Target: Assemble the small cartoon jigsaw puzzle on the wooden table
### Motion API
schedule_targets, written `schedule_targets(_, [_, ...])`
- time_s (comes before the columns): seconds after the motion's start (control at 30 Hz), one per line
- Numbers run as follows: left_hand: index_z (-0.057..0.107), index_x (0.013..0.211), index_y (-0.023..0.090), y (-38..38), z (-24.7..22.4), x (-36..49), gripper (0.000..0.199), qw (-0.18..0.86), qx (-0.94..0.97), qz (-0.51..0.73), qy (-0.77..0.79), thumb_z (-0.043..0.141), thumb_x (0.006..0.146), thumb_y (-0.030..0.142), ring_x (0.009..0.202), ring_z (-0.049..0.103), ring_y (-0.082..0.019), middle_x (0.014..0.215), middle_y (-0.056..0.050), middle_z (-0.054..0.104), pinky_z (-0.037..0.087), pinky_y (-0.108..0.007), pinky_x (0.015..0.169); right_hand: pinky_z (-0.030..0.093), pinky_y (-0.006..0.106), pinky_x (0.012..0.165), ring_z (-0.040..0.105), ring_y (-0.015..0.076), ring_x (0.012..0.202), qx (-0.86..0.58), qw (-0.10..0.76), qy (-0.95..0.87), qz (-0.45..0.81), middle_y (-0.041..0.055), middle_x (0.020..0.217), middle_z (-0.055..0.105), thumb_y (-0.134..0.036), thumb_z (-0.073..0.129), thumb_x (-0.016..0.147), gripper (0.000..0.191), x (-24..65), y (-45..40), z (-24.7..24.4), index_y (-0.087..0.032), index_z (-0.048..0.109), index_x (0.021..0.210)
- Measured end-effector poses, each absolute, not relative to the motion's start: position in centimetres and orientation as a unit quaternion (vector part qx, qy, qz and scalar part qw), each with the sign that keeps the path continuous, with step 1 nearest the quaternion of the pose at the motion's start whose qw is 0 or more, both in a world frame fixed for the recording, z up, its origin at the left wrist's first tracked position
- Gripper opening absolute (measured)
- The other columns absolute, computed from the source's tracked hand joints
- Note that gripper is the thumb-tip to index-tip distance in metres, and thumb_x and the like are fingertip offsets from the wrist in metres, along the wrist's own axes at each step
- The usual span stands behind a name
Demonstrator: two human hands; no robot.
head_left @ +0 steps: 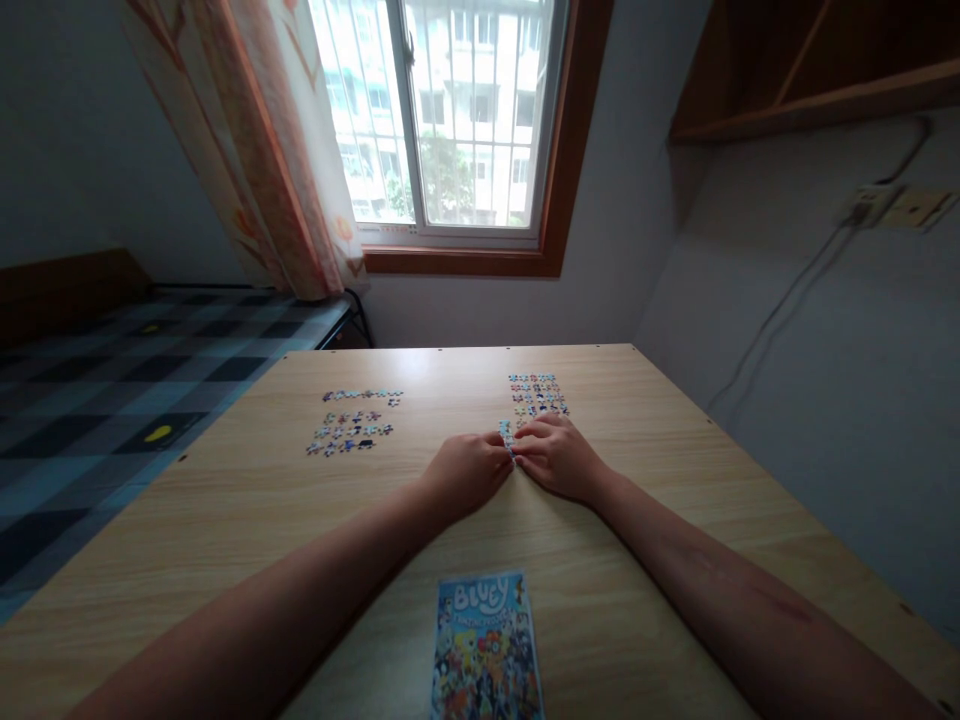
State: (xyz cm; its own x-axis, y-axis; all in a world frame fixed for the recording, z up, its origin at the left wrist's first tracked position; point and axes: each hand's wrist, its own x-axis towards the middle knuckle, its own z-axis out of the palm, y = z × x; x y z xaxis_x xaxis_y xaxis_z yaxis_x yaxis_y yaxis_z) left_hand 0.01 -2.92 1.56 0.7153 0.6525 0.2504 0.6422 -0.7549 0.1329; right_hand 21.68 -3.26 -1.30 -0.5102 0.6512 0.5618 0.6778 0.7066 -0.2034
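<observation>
Both hands meet over a short strip of joined jigsaw pieces (505,430) lying on the wooden table. My left hand (466,476) is closed, its fingertips pressed on the strip's left side. From the right, my right hand (559,460) grips the same strip with bent fingers, covering part of it. Just beyond the right hand, rows of loose jigsaw pieces (534,385) lie close together. Nearer to me, a colourful picture sheet (487,645) marked "BLUEY" lies flat between my forearms.
More jigsaw pieces (352,417) lie in rows on the left of the table (360,580). A bed with a checked cover (225,330) stands to the left. Behind are a curtain (270,150) and a barred window (472,130); a cable (780,315) hangs along the right wall.
</observation>
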Motion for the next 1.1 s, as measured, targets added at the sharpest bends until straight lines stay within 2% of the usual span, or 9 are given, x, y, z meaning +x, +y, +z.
schedule_targets(0.23, [0.077,0.09,0.022,-2.7,1.5,0.0,0.027,-0.005,0.938,0.131,0.32,0.051,0.097,0.025,0.085,0.072,-0.02,0.099,-0.005,0.077,0.055,-0.033,0.076,0.045,0.043,0.094,0.063,0.0245,0.099,-0.381,0.311,-0.87,-0.033,0.0001,0.107,0.077,-0.025,0.07,0.09,0.012,21.6,-3.6,-1.2,-0.029,0.079,0.096])
schedule_targets(0.43, [0.078,0.096,0.024,-2.4,1.4,-0.2,0.022,0.027,0.932,0.156,0.326,0.056,0.096,0.029,0.089,0.073,-0.021,0.102,-0.003,0.078,0.056,-0.034,0.08,0.042,0.045,0.098,0.061,0.0255,0.108,-0.456,0.395,-0.796,-0.053,0.0027,0.106,0.076,-0.024,0.067,0.093,0.013,22.0,-3.6,-1.0,-0.027,0.079,0.095])
schedule_targets(0.57, [0.078,0.099,0.026,-2.2,1.1,-0.3,0.023,0.037,0.929,0.164,0.328,0.056,0.097,0.032,0.089,0.074,-0.021,0.103,-0.003,0.079,0.057,-0.034,0.079,0.042,0.045,0.096,0.06,0.0259,0.107,-0.512,0.429,-0.742,-0.055,0.0031,0.104,0.076,-0.025,0.065,0.094,0.014,22.4,-3.2,-1.1,-0.026,0.079,0.089])
schedule_targets(0.73, [0.07,0.125,0.026,-1.8,0.8,-0.7,0.033,0.041,0.891,0.235,0.387,0.057,0.096,0.034,0.088,0.072,-0.022,0.112,-0.006,0.077,0.058,-0.038,0.081,0.041,0.045,0.1,0.059,0.0265,0.109,-0.522,0.435,-0.732,-0.046,0.0038,0.105,0.076,-0.027,0.065,0.094,0.014,22.8,-2.9,-1.5,-0.025,0.079,0.09])
schedule_targets(0.9, [0.065,0.132,0.023,-1.1,0.7,-0.7,0.038,0.042,0.895,0.223,0.385,0.05,0.098,0.032,0.113,0.065,-0.025,0.127,-0.008,0.071,0.052,-0.044,0.101,0.041,0.048,0.1,0.058,0.0281,0.112,-0.532,0.436,-0.725,-0.041,0.0054,0.107,0.075,-0.028,0.064,0.094,0.015,22.9,-2.7,-1.6,-0.026,0.079,0.091])
schedule_targets(1.0, [0.054,0.144,0.02,-0.6,0.3,-0.3,0.051,0.046,0.907,0.166,0.383,0.048,0.099,0.043,0.136,0.051,-0.028,0.149,-0.013,0.056,0.039,-0.048,0.115,0.04,0.049,0.1,0.057,0.0289,0.113,-0.537,0.433,-0.722,-0.042,0.006,0.109,0.074,-0.028,0.064,0.093,0.015,22.7,-2.6,-1.7,-0.025,0.078,0.09])
schedule_targets(1.1, [0.042,0.154,0.017,-0.3,-0.2,0.1,0.063,0.052,0.901,0.096,0.421,0.038,0.101,0.052,0.15,0.034,-0.031,0.161,-0.016,0.039,0.027,-0.052,0.121,0.04,0.048,0.099,0.056,0.0295,0.114,-0.542,0.423,-0.725,-0.044,0.0063,0.11,0.074,-0.027,0.065,0.092,0.014,22.5,-2.5,-1.7,-0.025,0.078,0.087])
